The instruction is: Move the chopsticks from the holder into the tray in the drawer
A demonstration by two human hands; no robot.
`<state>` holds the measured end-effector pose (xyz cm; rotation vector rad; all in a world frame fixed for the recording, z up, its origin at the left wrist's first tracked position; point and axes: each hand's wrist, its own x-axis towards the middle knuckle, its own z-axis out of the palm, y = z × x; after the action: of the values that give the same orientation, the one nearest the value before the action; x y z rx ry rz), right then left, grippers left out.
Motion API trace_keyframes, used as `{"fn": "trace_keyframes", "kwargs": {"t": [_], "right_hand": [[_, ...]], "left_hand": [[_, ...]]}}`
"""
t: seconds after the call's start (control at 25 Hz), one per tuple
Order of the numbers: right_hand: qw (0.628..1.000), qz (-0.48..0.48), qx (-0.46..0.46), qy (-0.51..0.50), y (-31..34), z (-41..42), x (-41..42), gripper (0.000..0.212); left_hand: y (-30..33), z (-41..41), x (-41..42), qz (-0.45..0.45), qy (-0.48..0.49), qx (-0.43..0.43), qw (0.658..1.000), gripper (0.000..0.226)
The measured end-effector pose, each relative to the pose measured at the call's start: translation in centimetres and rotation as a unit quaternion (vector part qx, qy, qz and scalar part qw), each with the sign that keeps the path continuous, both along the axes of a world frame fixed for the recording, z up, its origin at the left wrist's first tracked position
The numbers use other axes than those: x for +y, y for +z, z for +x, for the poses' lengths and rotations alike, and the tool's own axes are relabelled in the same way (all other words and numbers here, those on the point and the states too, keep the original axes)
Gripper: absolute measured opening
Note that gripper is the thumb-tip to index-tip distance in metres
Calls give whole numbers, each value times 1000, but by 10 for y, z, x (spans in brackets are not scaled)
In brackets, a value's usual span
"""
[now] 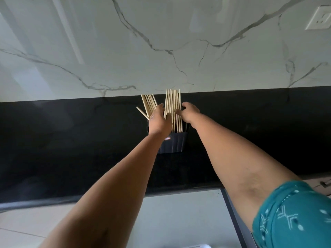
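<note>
A dark ribbed chopstick holder (172, 143) stands on the black counter against the marble wall. Several pale wooden chopsticks stick up from it in two bunches: a left bunch (148, 104) leaning left and an upright right bunch (173, 104). My left hand (158, 120) is between the bunches, fingers wrapped around the left one, thumb against the right one. My right hand (189, 111) grips the right bunch from its right side. The drawer's tray is not in view.
The black counter (71, 149) runs across the view, with a white marble wall (161, 51) behind it. A wall socket (320, 18) is at the top right. A dark drawer edge (236, 217) shows below the counter at the right.
</note>
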<state>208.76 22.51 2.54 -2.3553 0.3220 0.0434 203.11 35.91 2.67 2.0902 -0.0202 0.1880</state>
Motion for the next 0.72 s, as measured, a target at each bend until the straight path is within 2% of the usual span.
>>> {"fn": "trace_keyframes", "kwargs": {"t": [0.12, 0.32, 0.4, 0.56, 0.72], "right_hand": [[999, 47, -16, 7, -2, 4, 4, 33], [996, 63, -48, -27, -2, -4, 1, 23], [994, 80, -59, -44, 2, -6, -1, 23], [998, 42, -49, -16, 4, -9, 6, 30], [996, 73, -53, -13, 2, -5, 15, 40]], "left_hand": [[-7, -2, 0, 12, 2, -11, 1000, 51], [-2, -9, 6, 32, 3, -21, 999, 54], [1, -13, 7, 35, 4, -20, 999, 55], [0, -15, 9, 45, -2, -23, 999, 55], [-6, -7, 15, 43, 4, -29, 999, 54]]}}
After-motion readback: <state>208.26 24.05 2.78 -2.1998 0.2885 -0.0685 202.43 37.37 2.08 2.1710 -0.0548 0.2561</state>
